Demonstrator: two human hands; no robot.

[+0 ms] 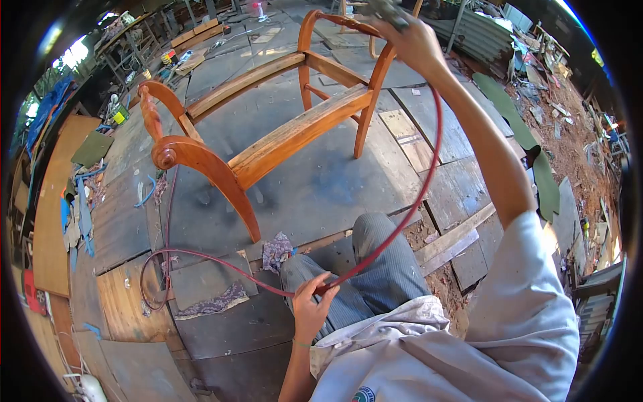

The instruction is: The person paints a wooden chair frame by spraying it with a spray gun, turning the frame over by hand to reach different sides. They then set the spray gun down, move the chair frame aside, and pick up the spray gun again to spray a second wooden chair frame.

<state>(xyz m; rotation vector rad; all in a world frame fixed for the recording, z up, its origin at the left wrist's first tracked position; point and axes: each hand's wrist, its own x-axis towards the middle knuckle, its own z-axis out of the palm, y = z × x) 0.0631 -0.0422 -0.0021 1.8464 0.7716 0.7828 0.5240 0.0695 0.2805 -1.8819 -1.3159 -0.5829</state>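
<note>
A wooden bench frame (301, 137) with scrolled, curved ends and an orange-brown glossy finish stands before me, its seat open between the rails. My right hand (412, 43) is closed around a grey metal spray gun (387, 12) above the frame's far right end; the top edge of the view cuts part of it off. From below that hand, a red hose (429, 177) curves down across my knees. My left hand (313, 305) grips this hose near my lap. Beyond it, the hose loops on the floor to the left and runs back under the frame.
Flat sheets and boards (335, 187) cover the floor. A patterned rag (276, 252) lies by my knee, another cloth (214, 301) to the left. Tins (119, 114) and scraps line the left side. Dark green sheeting (509, 117) and rubble lie along the right.
</note>
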